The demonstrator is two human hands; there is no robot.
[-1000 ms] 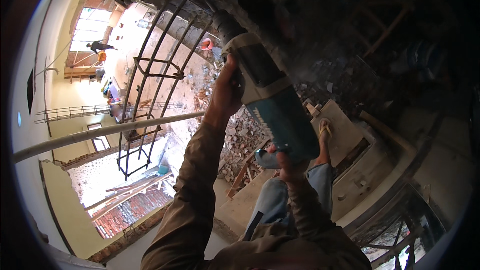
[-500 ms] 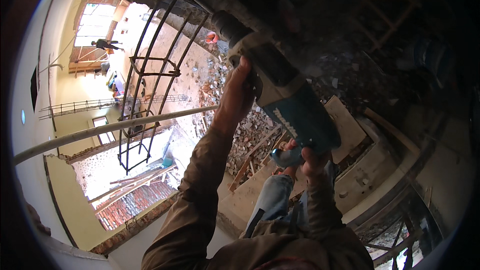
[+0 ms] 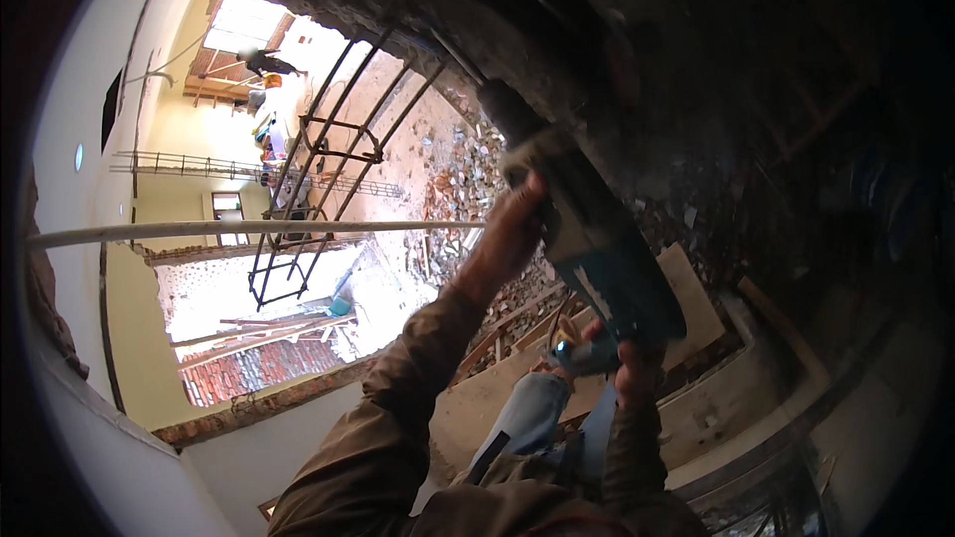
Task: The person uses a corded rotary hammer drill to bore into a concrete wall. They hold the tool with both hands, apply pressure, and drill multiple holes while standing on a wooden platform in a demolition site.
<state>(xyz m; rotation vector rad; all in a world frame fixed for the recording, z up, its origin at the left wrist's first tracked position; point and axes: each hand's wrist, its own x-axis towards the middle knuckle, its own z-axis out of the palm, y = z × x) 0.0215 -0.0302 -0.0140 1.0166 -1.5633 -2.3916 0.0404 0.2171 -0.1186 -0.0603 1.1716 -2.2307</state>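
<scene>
A teal and black rotary hammer [image 3: 622,283] is in both my hands, tilted with its chuck [image 3: 507,104] toward the upper left. Its thin metal bit [image 3: 460,58] reaches the dark, rough masonry edge [image 3: 398,2]; whether the tip has sunk in cannot be seen. My left hand [image 3: 509,237] is closed around the front of the tool, just behind the chuck. My right hand [image 3: 635,376] grips the rear handle [image 3: 587,358], fingers wrapped round it. Left of the tool, a rebar cage [image 3: 343,139] juts from the masonry.
A pale pole [image 3: 249,229] crosses from the left toward my left forearm. Broken rubble [image 3: 463,179] covers the floor below. Boards [image 3: 686,293] lie near my legs [image 3: 532,408]. Far off at the upper left, another person [image 3: 267,62] stands beside a window.
The rotary hammer and both hands have shifted right and down in the picture, still gripped the same way. The background has also shifted, and the pole now appears nearly level.
</scene>
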